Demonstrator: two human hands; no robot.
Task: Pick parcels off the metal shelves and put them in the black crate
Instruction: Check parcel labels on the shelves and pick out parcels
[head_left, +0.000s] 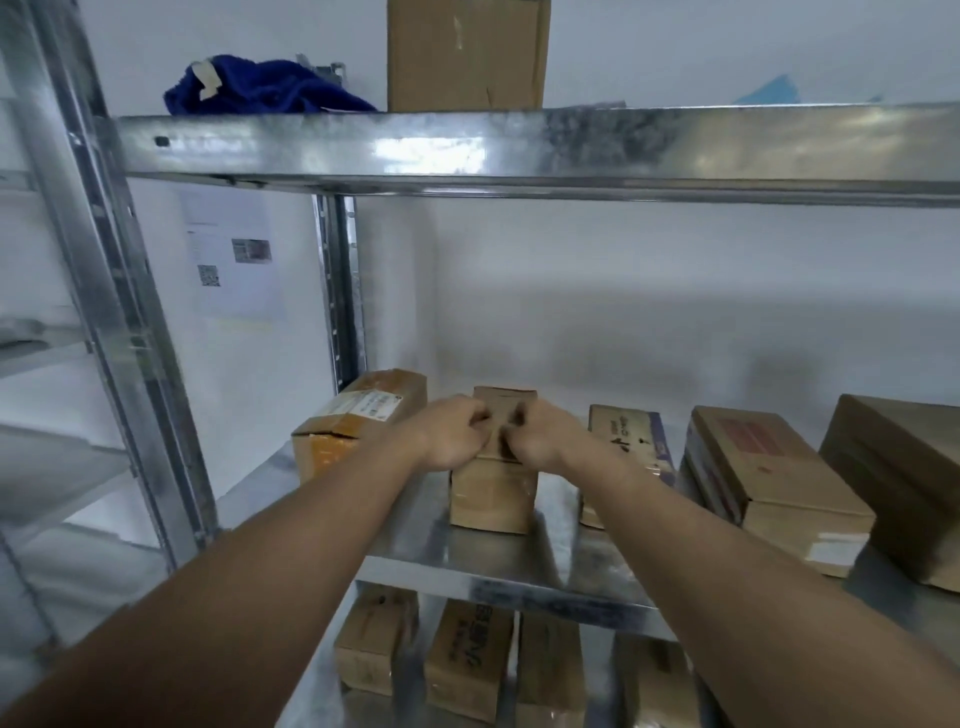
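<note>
A small brown cardboard parcel (493, 493) stands on the middle metal shelf (498, 564), near its front edge. My left hand (452, 431) and my right hand (540, 431) lie on the parcel's top, fingers curled and knuckles close together over its taped seam. Both hands grip the top of this parcel. The black crate is out of view.
Other parcels share the shelf: a taped one (358, 421) at left, several at right (769, 478). More boxes (467, 660) stand on the shelf below. The upper shelf (519, 148) holds a blue cloth (260, 85) and a tall box (467, 52). A steel upright (119, 291) stands at left.
</note>
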